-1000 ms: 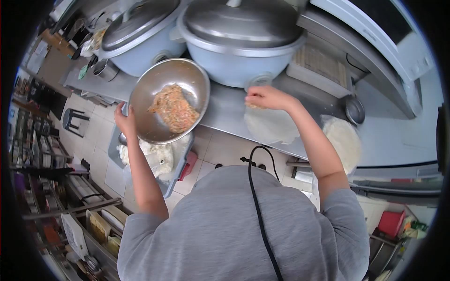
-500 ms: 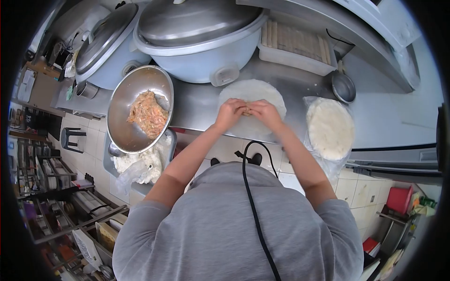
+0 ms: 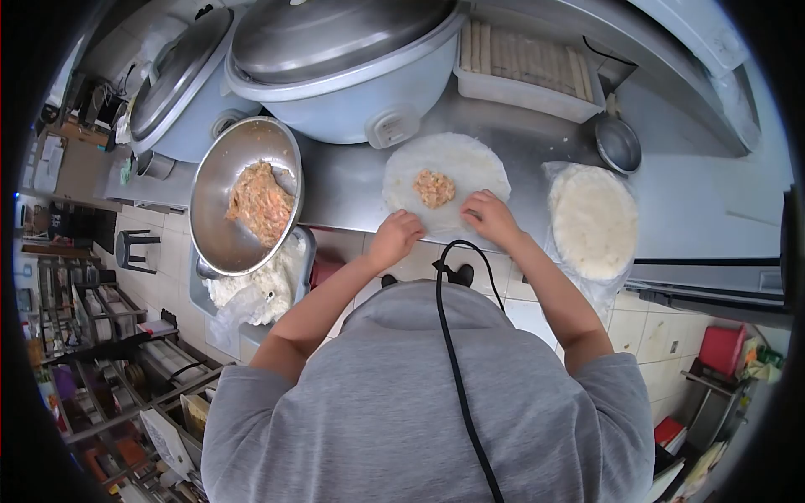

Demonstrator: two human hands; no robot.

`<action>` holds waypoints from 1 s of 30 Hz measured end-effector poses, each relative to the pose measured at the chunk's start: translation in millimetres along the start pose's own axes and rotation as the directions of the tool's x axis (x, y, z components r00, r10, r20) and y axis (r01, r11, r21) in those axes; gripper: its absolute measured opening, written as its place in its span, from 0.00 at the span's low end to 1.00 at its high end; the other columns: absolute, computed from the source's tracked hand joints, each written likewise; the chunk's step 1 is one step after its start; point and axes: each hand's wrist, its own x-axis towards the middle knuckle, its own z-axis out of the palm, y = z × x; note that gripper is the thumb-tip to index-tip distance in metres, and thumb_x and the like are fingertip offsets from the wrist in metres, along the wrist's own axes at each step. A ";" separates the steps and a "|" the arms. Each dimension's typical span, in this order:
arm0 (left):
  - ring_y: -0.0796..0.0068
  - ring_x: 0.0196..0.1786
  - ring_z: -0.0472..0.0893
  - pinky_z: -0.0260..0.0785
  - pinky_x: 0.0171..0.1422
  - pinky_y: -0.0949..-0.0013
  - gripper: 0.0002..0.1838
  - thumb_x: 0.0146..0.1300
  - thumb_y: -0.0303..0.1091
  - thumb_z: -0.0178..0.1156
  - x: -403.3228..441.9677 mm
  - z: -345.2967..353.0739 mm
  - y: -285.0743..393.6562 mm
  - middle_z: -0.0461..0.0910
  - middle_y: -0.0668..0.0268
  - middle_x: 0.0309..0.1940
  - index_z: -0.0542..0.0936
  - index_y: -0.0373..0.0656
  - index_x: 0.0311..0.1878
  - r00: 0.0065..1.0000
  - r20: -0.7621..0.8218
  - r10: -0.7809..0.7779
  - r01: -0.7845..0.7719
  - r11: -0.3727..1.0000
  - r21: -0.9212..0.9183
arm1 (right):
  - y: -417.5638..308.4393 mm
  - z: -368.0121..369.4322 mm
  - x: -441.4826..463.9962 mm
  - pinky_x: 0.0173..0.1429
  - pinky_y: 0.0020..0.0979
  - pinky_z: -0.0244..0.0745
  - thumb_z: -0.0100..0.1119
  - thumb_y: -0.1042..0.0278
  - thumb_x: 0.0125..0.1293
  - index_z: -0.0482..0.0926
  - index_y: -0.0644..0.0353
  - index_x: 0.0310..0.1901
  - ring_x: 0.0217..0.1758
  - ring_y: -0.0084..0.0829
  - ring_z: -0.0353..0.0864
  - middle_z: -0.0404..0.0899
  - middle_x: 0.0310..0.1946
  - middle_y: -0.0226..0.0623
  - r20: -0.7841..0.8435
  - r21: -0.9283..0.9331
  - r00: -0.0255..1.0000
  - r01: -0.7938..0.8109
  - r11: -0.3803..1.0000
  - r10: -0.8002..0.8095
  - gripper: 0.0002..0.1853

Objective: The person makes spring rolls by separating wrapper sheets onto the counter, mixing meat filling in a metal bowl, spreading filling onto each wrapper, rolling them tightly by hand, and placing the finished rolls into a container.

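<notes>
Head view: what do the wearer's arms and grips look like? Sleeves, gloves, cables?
Left-hand grip and right-hand grip: no gloves visible. Left forearm and right forearm: bare, no visible wristwear or markings. Left sleeve and right sleeve: short, grey, matching the shirt. Black cable over the shirt, off both arms.

The floor (image 3: 627, 332) is laid with pale square tiles, stained in places toward the right. A dark stool (image 3: 138, 250) is set on it at the left, and metal racks (image 3: 144, 404), crowded with goods too small to be told apart, are ranged below. Across the top, a metal bench (image 3: 340, 176), by which pale light is softly reflected, is overhung by a shelf (image 3: 671, 71). At the right, a red bin (image 3: 722, 350) is held up by a stand (image 3: 711, 380).
</notes>
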 end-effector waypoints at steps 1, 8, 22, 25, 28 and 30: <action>0.62 0.39 0.73 0.67 0.45 0.64 0.04 0.49 0.26 0.62 1.3 -2.9 -1.6 0.76 0.65 0.30 0.78 0.42 0.30 1.000 -0.002 -0.004 0.004 1.000 -0.001 | -0.8 -1.1 -0.7 0.49 0.36 0.70 0.62 0.68 0.51 0.78 0.58 0.30 0.44 0.36 0.73 0.76 0.34 0.33 0.001 0.021 1.000 0.003 1.000 -0.003 0.06; 0.62 0.47 0.75 0.68 0.52 0.64 0.13 0.46 0.32 0.67 7.0 -28.9 -22.2 0.79 0.64 0.36 0.80 0.42 0.37 0.947 0.311 -0.078 0.155 0.961 -0.230 | -1.9 -18.1 -5.4 0.50 0.39 0.68 0.65 0.62 0.49 0.79 0.57 0.30 0.42 0.39 0.72 0.75 0.34 0.32 0.250 -0.062 0.968 0.057 0.996 -0.040 0.10; 0.56 0.52 0.72 0.66 0.57 0.60 0.31 0.42 0.32 0.69 56.0 3.0 -33.0 0.76 0.57 0.47 0.74 0.39 0.53 0.994 0.043 -0.098 0.102 0.989 -0.108 | 12.7 38.9 49.0 0.51 0.35 0.68 0.67 0.66 0.43 0.78 0.60 0.42 0.47 0.39 0.69 0.73 0.42 0.36 -0.037 -0.018 0.996 0.080 0.997 -0.080 0.20; 0.58 0.48 0.73 0.68 0.52 0.60 0.25 0.43 0.28 0.67 56.6 -1.4 -23.0 0.78 0.59 0.41 0.77 0.38 0.49 0.995 -0.101 -0.023 0.029 0.998 0.051 | -10.4 22.5 49.9 0.51 0.34 0.68 0.64 0.69 0.46 0.79 0.57 0.41 0.48 0.37 0.69 0.73 0.41 0.33 -0.150 0.010 0.989 0.019 1.000 -0.018 0.16; 0.59 0.47 0.74 0.68 0.52 0.60 0.22 0.43 0.26 0.66 56.6 5.6 -27.6 0.79 0.60 0.40 0.78 0.38 0.46 0.989 -0.107 -0.106 0.098 0.992 -0.076 | 7.6 30.7 53.2 0.51 0.34 0.67 0.66 0.66 0.47 0.80 0.55 0.43 0.50 0.36 0.69 0.73 0.42 0.30 0.038 -0.154 0.998 0.063 0.986 -0.058 0.18; 0.59 0.47 0.75 0.68 0.54 0.62 0.21 0.43 0.26 0.67 54.9 4.2 -29.2 0.80 0.60 0.39 0.79 0.39 0.45 0.980 -0.058 -0.189 0.187 0.982 -0.040 | 11.0 28.2 48.3 0.51 0.35 0.66 0.66 0.64 0.47 0.80 0.53 0.43 0.49 0.34 0.69 0.74 0.42 0.29 -0.030 -0.192 0.997 0.070 0.979 -0.077 0.18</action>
